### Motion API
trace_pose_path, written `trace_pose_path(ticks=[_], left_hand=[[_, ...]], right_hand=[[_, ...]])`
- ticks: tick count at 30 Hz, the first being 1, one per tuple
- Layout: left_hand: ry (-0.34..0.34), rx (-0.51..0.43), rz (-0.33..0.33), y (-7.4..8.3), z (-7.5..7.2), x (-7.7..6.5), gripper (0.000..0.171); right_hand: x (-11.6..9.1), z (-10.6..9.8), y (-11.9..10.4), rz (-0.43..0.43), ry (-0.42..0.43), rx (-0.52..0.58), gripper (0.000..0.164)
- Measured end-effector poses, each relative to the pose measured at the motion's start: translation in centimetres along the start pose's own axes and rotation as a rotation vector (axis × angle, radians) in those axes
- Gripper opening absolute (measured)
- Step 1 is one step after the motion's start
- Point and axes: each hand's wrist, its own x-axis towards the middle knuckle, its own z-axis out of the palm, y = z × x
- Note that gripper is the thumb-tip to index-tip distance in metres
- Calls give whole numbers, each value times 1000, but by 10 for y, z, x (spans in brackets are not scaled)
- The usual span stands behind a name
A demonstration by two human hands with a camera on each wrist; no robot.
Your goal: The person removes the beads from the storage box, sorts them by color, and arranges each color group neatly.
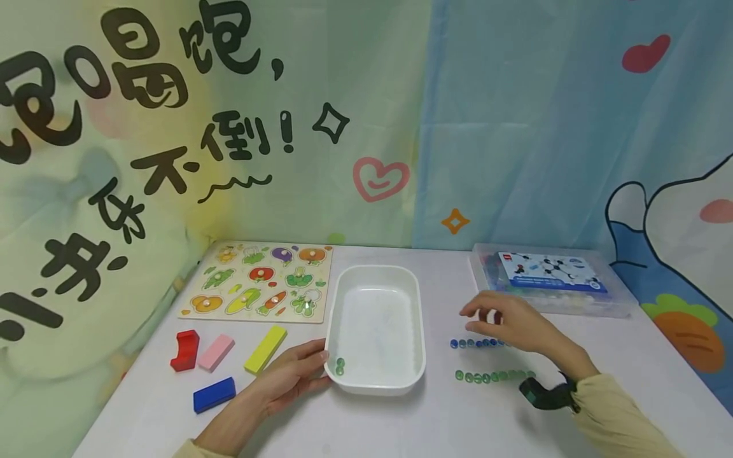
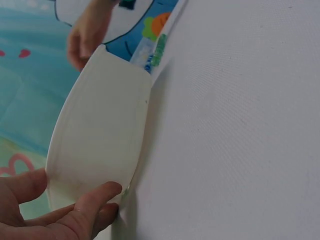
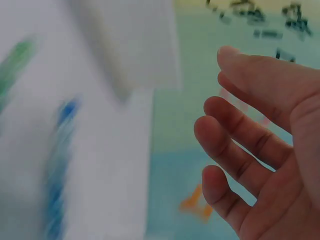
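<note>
A white plastic tray (image 1: 376,388) stands mid-table, with a few green glass beads (image 1: 340,366) in its front left corner. My left hand (image 1: 294,375) grips the tray's left side near that corner; the left wrist view shows the thumb at the rim and fingers (image 2: 95,205) against the outer wall. Raised over the right of the table, my right hand (image 1: 518,321) has loosely bent fingers (image 3: 235,145) and nothing visible in them. Below it lies a row of blue glass beads (image 1: 471,343), partly hidden by the hand. Nearer me runs a row of green glass beads (image 1: 485,378).
A vegetable puzzle board (image 1: 260,280) lies at the back left. In front of it are red (image 1: 186,350), pink (image 1: 216,353), yellow (image 1: 266,350) and blue (image 1: 214,395) blocks. A clear lidded box (image 1: 615,296) sits at the back right, before a printed curtain (image 1: 515,127).
</note>
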Motion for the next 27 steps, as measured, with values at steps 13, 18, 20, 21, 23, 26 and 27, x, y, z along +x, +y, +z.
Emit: trace_pose_path(ticks=[13, 18, 20, 21, 23, 26, 27], left_hand=[[-20, -12, 13, 0, 0, 0, 63], [-44, -18, 28, -1, 1, 1, 64], [-50, -22, 34, -1, 0, 1, 64], [-51, -24, 34, -1, -1, 1, 64], [-50, -26, 32, -1, -1, 1, 64], [-47, -28, 32, -2, -3, 0, 65], [-45, -29, 32, -2, -3, 0, 65]], right_hand=[[127, 59, -88, -213, -300, 90, 22], [144, 92, -98, -186, -447, 55, 18], [147, 102, -101, -160, -491, 55, 15], [148, 106, -101, -150, -510, 52, 14], [149, 115, -101, -136, -540, 47, 11], [149, 124, -101, -122, -577, 35, 8], [149, 126, -101, -124, -586, 31, 8]])
